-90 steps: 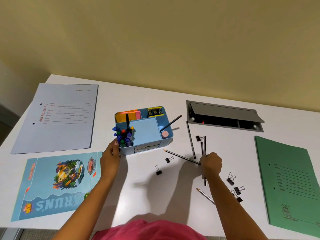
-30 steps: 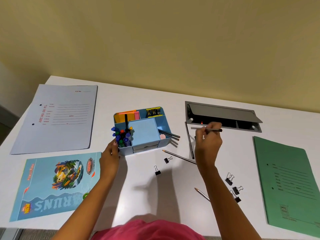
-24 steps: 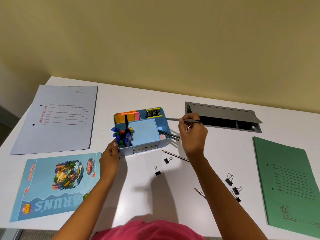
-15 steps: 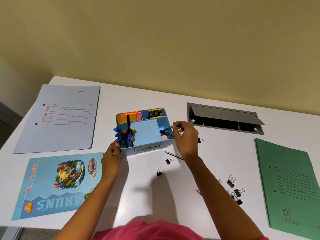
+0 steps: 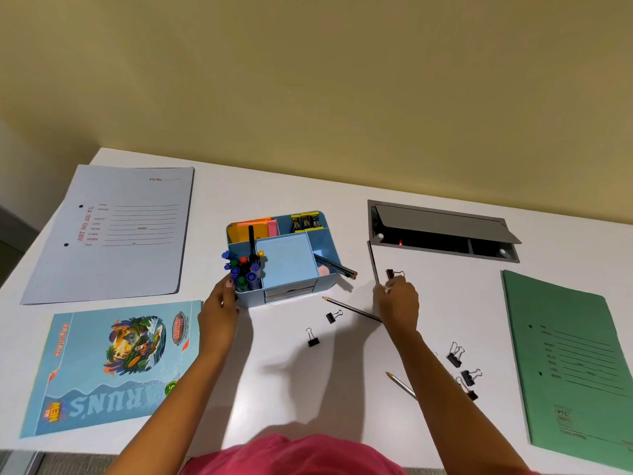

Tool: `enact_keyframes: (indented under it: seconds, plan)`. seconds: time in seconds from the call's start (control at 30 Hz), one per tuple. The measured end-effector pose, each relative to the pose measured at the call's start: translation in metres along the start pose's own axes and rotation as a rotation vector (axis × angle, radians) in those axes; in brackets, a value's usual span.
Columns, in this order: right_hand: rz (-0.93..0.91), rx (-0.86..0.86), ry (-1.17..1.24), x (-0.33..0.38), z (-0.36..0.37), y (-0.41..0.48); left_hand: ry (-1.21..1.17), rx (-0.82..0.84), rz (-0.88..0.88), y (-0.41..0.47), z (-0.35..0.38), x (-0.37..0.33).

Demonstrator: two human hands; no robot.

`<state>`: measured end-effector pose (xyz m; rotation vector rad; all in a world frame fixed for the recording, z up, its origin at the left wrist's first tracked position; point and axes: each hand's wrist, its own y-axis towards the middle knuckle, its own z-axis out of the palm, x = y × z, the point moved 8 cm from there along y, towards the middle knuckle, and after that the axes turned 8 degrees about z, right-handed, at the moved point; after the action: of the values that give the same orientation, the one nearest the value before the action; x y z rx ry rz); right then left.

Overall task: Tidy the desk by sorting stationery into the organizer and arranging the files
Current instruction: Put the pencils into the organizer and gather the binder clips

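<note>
My left hand grips the front left corner of the blue organizer, which holds coloured pens, sticky notes and two pencils leaning out of its right compartment. To its right, my right hand pinches the near end of a grey pencil that lies flat on the white desk. A second pencil lies just left of that hand, and a third pencil is partly under my right forearm. Black binder clips lie loose on the desk.
A grey-blue file lies at the back left, with a picture booklet in front of it. A green file lies at the right edge. An open grey cable hatch sits behind my right hand. More clips cluster near my right forearm.
My right hand carried a pencil to the organizer, left it in the right compartment, then drew back right to the grey pencil on the desk. My left hand stayed on the organizer.
</note>
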<state>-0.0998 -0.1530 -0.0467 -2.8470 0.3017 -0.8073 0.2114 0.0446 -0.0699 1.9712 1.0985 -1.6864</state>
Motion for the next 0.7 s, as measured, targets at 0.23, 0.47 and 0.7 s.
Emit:
enact_keyframes:
  seconds: [0.23,0.47,0.7]
  plan:
    - [0.106,0.089,-0.187,-0.029,0.022,-0.009,0.0,-0.008,-0.006,0.0,0.0,-0.002]
    - [0.038,0.064,0.221,-0.01,-0.003,-0.01,0.003,-0.006,0.006,0.0,-0.001,-0.002]
    - [-0.217,0.062,0.536,0.068,-0.047,-0.035,0.038,-0.006,0.008,0.001,-0.002,-0.001]
